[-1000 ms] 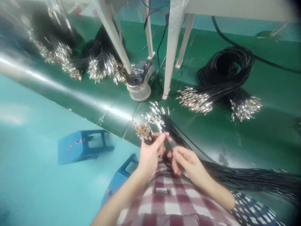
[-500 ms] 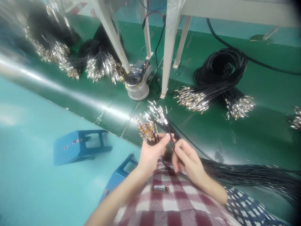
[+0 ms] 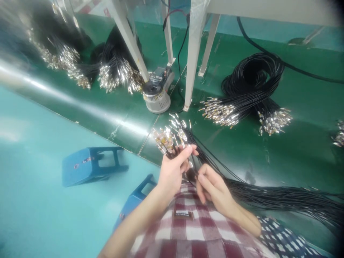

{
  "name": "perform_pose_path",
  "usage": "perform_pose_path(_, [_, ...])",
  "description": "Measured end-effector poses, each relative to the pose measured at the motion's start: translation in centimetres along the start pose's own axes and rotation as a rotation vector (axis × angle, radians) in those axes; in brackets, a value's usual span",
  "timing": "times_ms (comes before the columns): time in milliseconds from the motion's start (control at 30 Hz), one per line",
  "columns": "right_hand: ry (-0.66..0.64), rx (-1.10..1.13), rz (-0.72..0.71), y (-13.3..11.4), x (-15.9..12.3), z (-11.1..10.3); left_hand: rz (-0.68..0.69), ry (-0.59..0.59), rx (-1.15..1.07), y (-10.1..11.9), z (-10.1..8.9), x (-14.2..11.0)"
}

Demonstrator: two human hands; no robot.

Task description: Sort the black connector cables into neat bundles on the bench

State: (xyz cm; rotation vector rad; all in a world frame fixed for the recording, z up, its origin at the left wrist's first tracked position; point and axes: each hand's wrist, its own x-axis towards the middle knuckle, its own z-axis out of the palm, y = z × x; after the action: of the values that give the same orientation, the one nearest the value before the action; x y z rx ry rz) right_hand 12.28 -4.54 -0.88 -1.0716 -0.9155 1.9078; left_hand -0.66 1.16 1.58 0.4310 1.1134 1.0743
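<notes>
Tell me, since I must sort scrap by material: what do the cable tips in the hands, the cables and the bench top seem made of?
Cable tips held by the left hand: probably plated metal, bright silver and gold glints. Cables that the right hand pinches: thin, black, bending freely, so likely rubber or plastic sheath. Bench top: green with soft sheen, perhaps a rubber or vinyl mat.

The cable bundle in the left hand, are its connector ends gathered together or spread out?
Gathered: the left hand grips the cable bundle with its metal connector ends clustered tightly above the fingers.
</notes>
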Motion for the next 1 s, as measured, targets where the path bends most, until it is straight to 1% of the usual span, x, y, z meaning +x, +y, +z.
perform_pose_path(133, [0.015, 0.016, -0.061, -0.5, 0.4, 0.2, -0.033, -0.041, 0.059, -0.4, -0.3, -0.5])
perform_pose_path(300, [0.04, 0.02, -0.094, -0.6, 0.7, 0.0, -0.084, -0.046, 0.147, -0.5, -0.8, -0.8])
perform_pose_path(367, [0.047, 0.017, -0.077, -0.6, 0.6, 0.0, -0.087, -0.067, 0.15, -0.3, -0.9, -0.6])
perform_pose_path(500, [0.046, 0.004, -0.009, -0.5, 0.3, -0.1, -0.027, -0.123, 0.089, 0.1, -0.8, -0.1])
perform_pose_path(567, [0.044, -0.012, 0.014, -0.4, 0.1, -0.1, -0.009, -0.13, 0.087, 0.1, -0.8, 0.1])
perform_pose_path(767, [-0.01, -0.012, 0.128, -0.3, -0.6, -0.8, 0.017, -0.073, 0.083, -0.1, -0.9, 0.4])
perform_pose_path(867, [-0.041, -0.027, 0.158, -0.4, -1.0, -1.3, 0.01, -0.044, 0.064, -0.1, -0.9, 0.5])
perform_pose_path(1000, [-0.04, -0.093, 0.162, -0.3, -1.4, -1.7, -0.018, -0.063, 0.056, -0.1, -1.1, 0.7])
